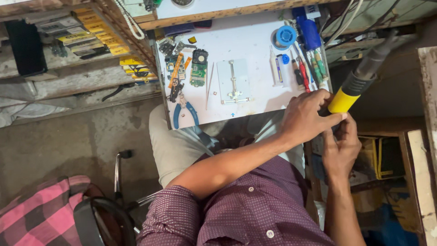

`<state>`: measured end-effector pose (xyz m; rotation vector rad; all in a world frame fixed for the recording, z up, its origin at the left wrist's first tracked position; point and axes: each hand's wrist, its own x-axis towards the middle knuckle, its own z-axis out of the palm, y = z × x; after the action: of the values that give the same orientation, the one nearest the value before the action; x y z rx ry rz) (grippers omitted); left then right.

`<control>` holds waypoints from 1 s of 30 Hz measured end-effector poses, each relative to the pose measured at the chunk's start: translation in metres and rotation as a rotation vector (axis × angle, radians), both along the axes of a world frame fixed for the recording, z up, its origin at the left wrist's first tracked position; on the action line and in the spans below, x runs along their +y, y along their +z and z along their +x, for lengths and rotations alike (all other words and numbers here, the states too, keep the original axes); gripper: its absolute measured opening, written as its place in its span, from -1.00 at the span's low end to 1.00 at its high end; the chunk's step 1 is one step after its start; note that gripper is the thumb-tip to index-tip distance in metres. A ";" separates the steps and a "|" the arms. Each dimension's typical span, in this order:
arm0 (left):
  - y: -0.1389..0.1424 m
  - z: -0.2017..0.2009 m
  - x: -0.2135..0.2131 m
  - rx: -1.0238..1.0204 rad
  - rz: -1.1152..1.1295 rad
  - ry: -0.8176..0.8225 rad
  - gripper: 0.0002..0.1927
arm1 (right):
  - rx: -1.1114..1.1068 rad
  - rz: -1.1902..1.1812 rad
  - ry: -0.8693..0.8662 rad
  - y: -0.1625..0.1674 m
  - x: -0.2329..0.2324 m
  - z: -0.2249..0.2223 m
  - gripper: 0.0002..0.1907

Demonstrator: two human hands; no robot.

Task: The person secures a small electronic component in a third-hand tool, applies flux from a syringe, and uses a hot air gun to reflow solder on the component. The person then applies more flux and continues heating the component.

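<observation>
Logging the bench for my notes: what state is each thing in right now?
Yellow-collared tool: gripped, tilted up to the right.
Left hand: closed on the yellow collar.
Right hand: fingers at the tool's lower end.
Blue-handled pliers: lying flat, untouched.
Green circuit board: lying bare on the white worktop.

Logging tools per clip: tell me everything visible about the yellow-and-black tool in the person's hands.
The hot-air tool handle has a yellow plastic-looking collar at its lower end and a dark, blurred barrel rising up and to the right, tilted diagonally beside the white worktable. The left hand grips across the yellow end; the right hand meets it from below. Its lower tip is hidden by fingers, and no cord can be made out.
</observation>
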<state>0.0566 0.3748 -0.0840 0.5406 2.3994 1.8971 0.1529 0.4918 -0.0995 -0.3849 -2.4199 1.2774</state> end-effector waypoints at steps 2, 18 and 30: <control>-0.002 -0.002 0.000 0.044 0.064 -0.037 -0.45 | 0.025 -0.060 -0.002 -0.002 0.004 -0.004 -0.50; -0.097 0.063 -0.135 -0.496 -0.064 -0.326 -0.49 | 0.303 -0.036 -0.006 0.006 0.098 -0.106 -0.67; -0.120 0.083 -0.164 -0.551 -0.011 -0.207 -0.51 | 0.462 0.229 -0.018 0.012 0.137 -0.203 -0.65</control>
<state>0.1397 0.2106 -0.2036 0.2116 1.9202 1.6694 -0.0500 0.6290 -0.0875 -0.0377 -2.1246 0.9403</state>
